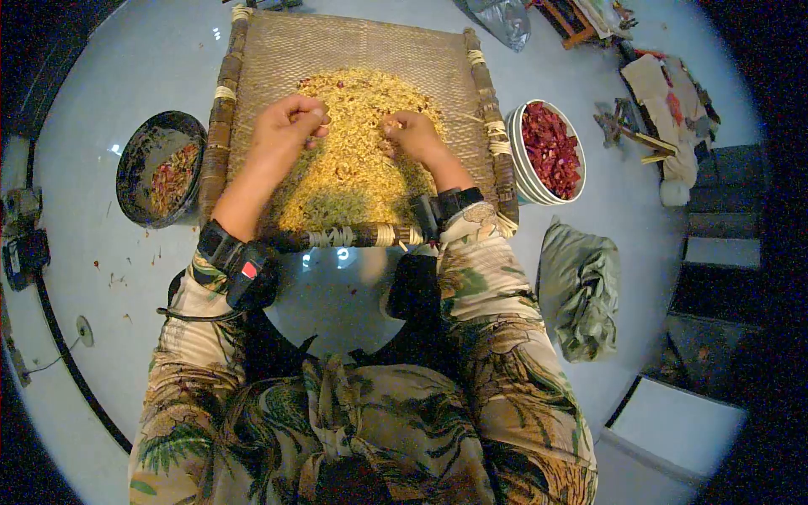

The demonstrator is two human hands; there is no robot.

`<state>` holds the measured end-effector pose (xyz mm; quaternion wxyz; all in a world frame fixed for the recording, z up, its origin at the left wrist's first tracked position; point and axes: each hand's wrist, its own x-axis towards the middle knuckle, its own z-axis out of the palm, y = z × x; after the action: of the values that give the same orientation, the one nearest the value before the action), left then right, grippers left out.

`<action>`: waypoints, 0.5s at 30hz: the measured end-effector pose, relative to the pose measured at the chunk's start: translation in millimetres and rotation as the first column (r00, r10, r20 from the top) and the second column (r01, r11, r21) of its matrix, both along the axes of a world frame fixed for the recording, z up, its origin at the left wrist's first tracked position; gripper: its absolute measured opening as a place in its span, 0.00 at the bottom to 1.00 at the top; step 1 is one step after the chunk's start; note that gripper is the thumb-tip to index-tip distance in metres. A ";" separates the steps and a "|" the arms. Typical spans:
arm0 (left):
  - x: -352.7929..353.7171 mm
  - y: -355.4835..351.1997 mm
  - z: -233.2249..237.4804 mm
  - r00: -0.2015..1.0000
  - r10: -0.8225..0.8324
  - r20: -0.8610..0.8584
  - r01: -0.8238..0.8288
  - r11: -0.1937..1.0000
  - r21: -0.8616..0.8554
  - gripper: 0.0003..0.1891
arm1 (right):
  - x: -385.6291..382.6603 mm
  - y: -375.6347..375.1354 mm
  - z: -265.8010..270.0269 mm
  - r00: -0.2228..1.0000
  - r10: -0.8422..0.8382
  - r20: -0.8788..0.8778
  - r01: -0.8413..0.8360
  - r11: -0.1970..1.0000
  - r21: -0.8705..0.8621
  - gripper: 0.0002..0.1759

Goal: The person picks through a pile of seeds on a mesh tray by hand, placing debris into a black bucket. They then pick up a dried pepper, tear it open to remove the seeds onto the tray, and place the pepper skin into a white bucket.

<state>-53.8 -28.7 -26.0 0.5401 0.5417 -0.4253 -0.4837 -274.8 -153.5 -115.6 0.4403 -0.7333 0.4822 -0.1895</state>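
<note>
A mesh sieve in a wooden frame (220,101) lies in front of me, bearing a broad heap of yellow, seed-like bits (362,151) with a few dark red flecks. Over the heap's left side is my left hand (286,128), its fingers closed in a pinch. My right hand (414,136) is across from it above the right side, thumb and fingers also pinched together. Whatever sits between the fingertips of either hand is too small to make out. The two hands are apart, with yellow bits visible between them.
Left of the frame stands a black basin (135,160) with red and yellow scraps. To the right, stacked white buckets (523,172) hold dark red dried pieces, perhaps chillies. A grey-green sack (581,290) lies nearer me. Small scraps dot the floor (126,252) at left.
</note>
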 end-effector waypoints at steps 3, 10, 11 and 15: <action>1.7 -0.1 -3.1 0.999 -0.013 0.038 0.013 1.000 0.011 0.08 | 4.9 7.9 22.1 0.951 -0.132 0.280 -0.008 0.893 0.450 0.13; 2.0 -0.3 -5.8 0.997 -0.041 0.068 0.040 0.999 0.018 0.09 | 7.6 13.0 48.0 0.874 -0.159 0.458 -0.085 0.880 0.467 0.18; 1.9 -1.1 -7.7 0.997 -0.044 0.057 0.043 0.999 0.019 0.09 | 6.8 12.2 50.4 0.867 -0.154 0.474 -0.092 0.885 0.456 0.19; 1.5 -2.8 -10.1 0.999 -0.036 0.039 0.035 0.999 0.019 0.09 | 2.0 13.1 54.6 0.877 -0.122 0.465 -0.044 0.943 0.331 0.17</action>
<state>-52.3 -31.5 -36.1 0.5179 0.5483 -0.4411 -0.4864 -272.9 -140.4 -61.0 0.6589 -0.5686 0.3980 -0.2900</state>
